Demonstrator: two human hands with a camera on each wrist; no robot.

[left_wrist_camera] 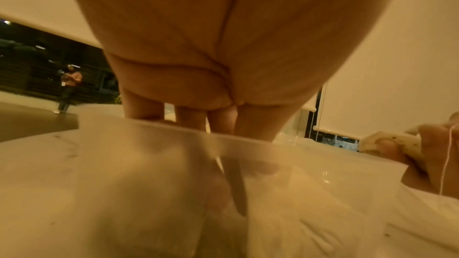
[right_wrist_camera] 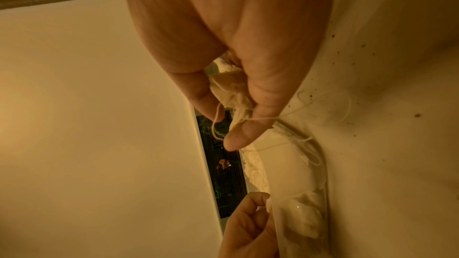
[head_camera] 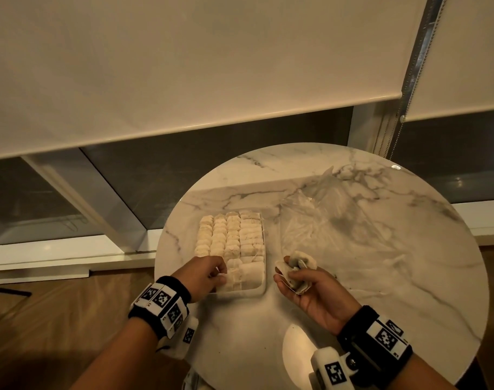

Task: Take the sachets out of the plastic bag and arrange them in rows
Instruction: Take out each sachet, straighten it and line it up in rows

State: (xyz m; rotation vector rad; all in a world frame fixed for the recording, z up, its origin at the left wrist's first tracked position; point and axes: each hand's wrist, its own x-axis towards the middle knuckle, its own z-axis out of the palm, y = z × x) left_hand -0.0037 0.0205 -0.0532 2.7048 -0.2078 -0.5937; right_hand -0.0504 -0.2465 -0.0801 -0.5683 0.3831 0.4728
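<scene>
Item: sachets [head_camera: 297, 270], a small bunch, pale paper with dark contents and loose strings. Location: in the right hand [head_camera: 310, 291], above the table [head_camera: 380, 277], just right of the tray's near right corner.

Relation for the coming move: tray [head_camera: 264, 249] lies left of the held bunch, its long axis running near to far. Four rows fill it, sachets [head_camera: 230, 237] packed side by side; any open slot seems to be at the near end, under the left hand [head_camera: 209, 273]. Left hand is nearer that end; right hand carries the supply, so a sachet probably travels leftward.

Right hand: palm up, thumb and fingers curled round the bunch, one string trailing over the thumb [right_wrist_camera: 238, 136] in the right wrist view.

Left hand: fingers [left_wrist_camera: 191, 119] reach down over the tray's near rim onto the nearest sachets; whether they pinch one or only press cannot be told.

Bag [head_camera: 319, 209]: clear, crumpled, lying flat on the table, far right of the tray, apart from both hands. Appears nearly emptied.
</scene>
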